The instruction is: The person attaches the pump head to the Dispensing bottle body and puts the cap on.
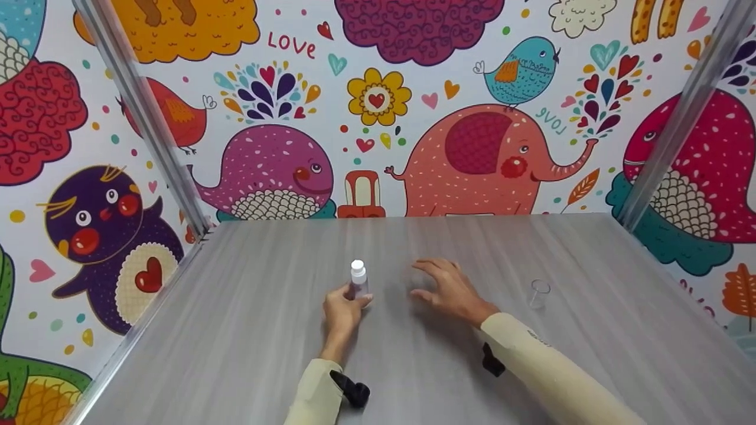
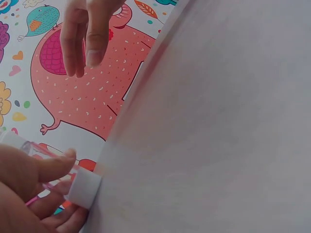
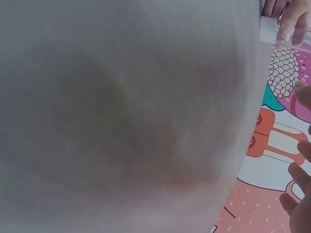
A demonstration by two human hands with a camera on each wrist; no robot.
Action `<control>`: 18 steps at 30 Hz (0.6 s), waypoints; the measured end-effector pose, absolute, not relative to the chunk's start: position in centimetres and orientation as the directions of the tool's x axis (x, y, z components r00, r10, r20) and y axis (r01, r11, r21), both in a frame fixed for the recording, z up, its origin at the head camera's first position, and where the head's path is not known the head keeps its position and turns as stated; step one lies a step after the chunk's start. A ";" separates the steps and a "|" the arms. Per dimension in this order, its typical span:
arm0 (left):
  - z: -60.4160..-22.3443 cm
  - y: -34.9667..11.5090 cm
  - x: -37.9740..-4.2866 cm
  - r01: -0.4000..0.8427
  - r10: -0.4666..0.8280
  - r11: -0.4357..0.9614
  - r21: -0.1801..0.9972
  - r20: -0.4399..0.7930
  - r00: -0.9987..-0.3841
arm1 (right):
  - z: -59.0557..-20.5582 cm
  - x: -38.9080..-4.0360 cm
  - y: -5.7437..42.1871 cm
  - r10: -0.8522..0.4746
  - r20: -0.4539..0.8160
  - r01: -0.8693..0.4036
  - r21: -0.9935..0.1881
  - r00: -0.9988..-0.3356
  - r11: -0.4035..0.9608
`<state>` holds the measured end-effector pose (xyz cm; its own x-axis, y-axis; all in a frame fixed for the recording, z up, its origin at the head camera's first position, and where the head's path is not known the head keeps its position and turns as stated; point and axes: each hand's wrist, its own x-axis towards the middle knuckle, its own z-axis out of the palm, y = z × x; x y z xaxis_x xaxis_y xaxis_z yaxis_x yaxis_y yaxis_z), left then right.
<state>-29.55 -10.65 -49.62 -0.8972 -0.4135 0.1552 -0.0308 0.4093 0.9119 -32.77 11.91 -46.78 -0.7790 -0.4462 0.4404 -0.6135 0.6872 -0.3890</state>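
My left hand (image 1: 342,311) grips a small clear bottle (image 1: 359,288) with a white cap (image 1: 358,266), held upright. In the left wrist view the thumb and fingers wrap the bottle's clear middle, and its white lower end (image 2: 85,188) shows beyond them. To the right of the bottle, my right hand (image 1: 453,292) hovers with fingers spread and nothing in them. Only the fingertips of that hand (image 3: 301,189) show at the edge of the right wrist view. A small clear cup (image 1: 538,294) stands on the table right of my right hand.
The grey wood-grain table (image 1: 266,330) reaches back to a wall (image 1: 366,53) printed with cartoon animals. Metal posts (image 1: 147,118) rise at its back corners. A black wrist camera (image 1: 351,389) sits on the left sleeve, another (image 1: 492,360) on the right.
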 end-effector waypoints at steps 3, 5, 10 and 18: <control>-49.7 -10.7 -29.6 -0.033 -0.408 0.419 0.907 0.155 -0.900 | -46.7 -32.8 12.5 -0.450 0.456 -0.625 -0.375 -0.768 0.685; -49.7 -10.7 -29.6 -0.031 -0.408 0.424 0.905 0.160 -0.899 | -46.6 -32.8 12.8 -0.449 0.453 -0.622 -0.377 -0.770 0.687; -49.7 -10.7 -29.5 -0.021 -0.405 0.403 0.915 0.158 -0.901 | -47.0 -32.9 13.9 -0.449 0.449 -0.616 -0.360 -0.772 0.700; -49.6 -10.5 -29.6 -0.044 -0.404 0.391 0.919 0.129 -0.905 | -47.6 -32.8 15.9 -0.442 0.487 -0.627 -0.328 -0.753 0.707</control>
